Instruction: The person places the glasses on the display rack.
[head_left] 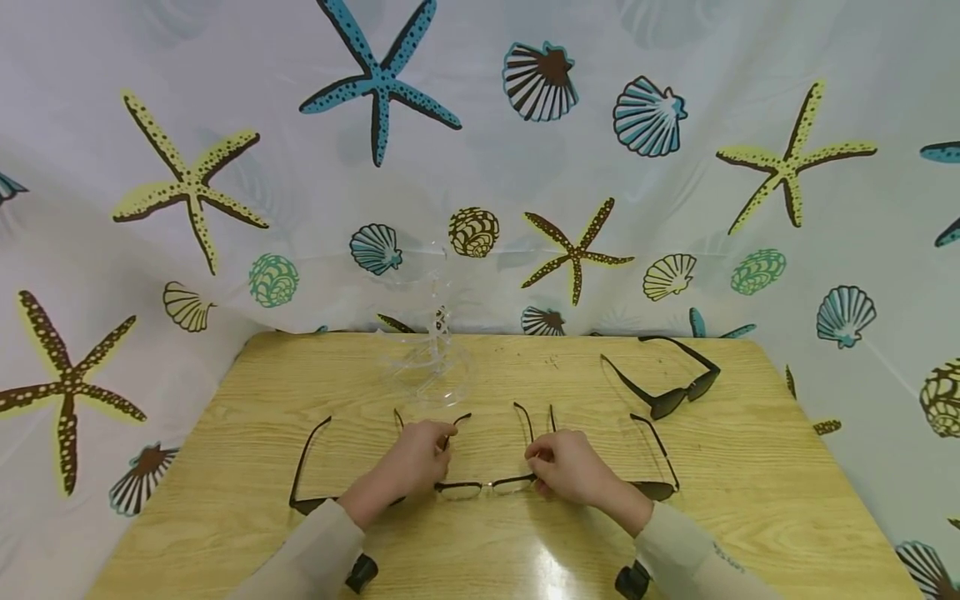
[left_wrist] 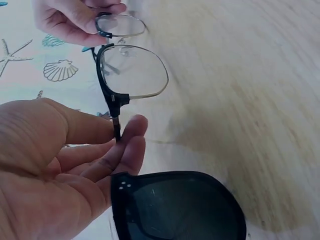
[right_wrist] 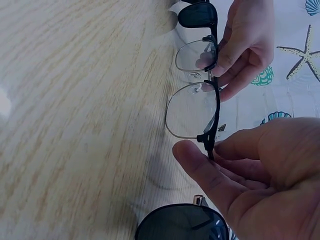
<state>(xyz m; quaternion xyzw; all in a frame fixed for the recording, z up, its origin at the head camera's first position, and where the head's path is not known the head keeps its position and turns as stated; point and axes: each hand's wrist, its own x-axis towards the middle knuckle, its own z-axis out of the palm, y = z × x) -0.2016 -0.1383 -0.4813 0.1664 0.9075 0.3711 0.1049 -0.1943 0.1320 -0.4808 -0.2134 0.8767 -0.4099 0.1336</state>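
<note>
Black-and-metal half-rim eyeglasses [head_left: 513, 480] are held between my two hands, temples pointing away from me. My left hand [head_left: 416, 460] pinches the left temple near its hinge. At the other hinge, my right hand [head_left: 572, 472] pinches the right temple between thumb and fingers. Dark sunglasses [left_wrist: 182, 205] stand close under the left hand in the left wrist view. Beside the right hand, another pair of sunglasses [right_wrist: 182, 222] has dark lenses and a metal hinge piece. Both hands partly hide these sunglasses in the head view.
A third pair of black sunglasses [head_left: 667, 398] lies with temples unfolded at the back right. A transparent stand [head_left: 438, 354] rises at the back middle of the wooden table [head_left: 750, 517]. Behind hangs a white curtain [head_left: 465, 167] printed with shells and starfish.
</note>
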